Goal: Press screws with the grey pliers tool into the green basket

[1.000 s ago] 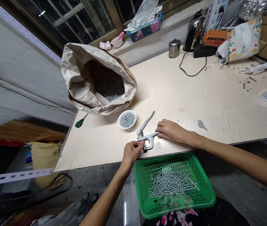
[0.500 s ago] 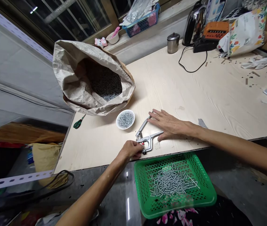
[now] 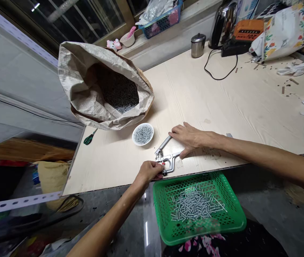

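Observation:
Silver hand-press pliers (image 3: 171, 163) with a coil spring and a red part at the jaw lie near the table's front edge. My left hand (image 3: 149, 170) is closed in a pinch at the jaw end; whatever is between its fingertips is too small to make out. Across the two spread handles lies my right hand (image 3: 190, 139), fingers on the upper handle and thumb by the lower one. Behind the pliers stands a white bowl (image 3: 133, 137) full of small shiny metal pieces. A green basket (image 3: 165, 233) below the table edge holds many short ribbed metal pieces.
A big woven sack (image 3: 78, 89) of dark metal pieces leans at the back left. Green-handled scissors (image 3: 88, 139) lie beside it. Farther back are a lidded metal canister (image 3: 198, 45), a black cable (image 3: 213, 75), an orange box (image 3: 248, 30) and a flowered bag (image 3: 284, 35).
My right hand's fingers have drawn in closer together on the upper handle. My left hand stays pinched at the jaw. The view has shifted slightly.

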Motion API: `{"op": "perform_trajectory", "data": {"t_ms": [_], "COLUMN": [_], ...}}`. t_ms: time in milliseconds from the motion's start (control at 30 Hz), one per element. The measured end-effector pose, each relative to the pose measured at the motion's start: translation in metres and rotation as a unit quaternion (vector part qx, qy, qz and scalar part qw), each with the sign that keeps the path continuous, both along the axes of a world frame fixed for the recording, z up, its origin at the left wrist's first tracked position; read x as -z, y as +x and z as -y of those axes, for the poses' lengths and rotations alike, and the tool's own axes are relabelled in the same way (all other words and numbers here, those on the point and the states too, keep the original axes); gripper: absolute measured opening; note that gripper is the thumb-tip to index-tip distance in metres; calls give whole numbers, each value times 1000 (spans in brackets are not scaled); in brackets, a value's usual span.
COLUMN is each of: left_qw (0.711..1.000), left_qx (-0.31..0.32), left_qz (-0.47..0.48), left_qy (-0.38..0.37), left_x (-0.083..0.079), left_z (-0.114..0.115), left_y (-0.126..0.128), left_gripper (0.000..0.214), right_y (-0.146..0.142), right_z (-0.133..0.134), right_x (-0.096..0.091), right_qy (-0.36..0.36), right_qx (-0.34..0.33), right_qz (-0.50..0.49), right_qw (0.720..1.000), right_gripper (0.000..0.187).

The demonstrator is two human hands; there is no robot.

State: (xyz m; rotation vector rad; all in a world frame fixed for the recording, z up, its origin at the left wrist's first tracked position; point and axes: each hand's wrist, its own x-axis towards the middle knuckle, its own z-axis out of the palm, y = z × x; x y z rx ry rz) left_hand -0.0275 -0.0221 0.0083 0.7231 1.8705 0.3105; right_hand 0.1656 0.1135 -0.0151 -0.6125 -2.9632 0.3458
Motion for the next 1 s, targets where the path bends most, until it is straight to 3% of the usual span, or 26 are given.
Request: {"op": "perform_trajectory", "data": {"t_ms": [267,733,833,933,1000], "left_qw": [1000,994,993,977,933], "left_qx": [21,103,109,161,216], "left_qz": [-13,-18,-29,-120,-238], "left_qy": [13,45,46,76,160], "left_x": [1,7,4,0,-1], "left_z": [3,5,6,13,18], "left_y": [0,-3,-2,2,9], "left_gripper": [21,33,34,34,28], "right_y": [-1,15,16,15,14], "right_z": [9,16,18,21,23], "right_x": [-6,9,7,5,5], "right_qy": [9,-3,-9,2,7], "right_qx": [7,21,41,46,42], "right_qz": [43,-20,-24,-18,-16], "right_qw": [999,1000,999,999,999], "right_gripper": [56,83,74,53,45]}}
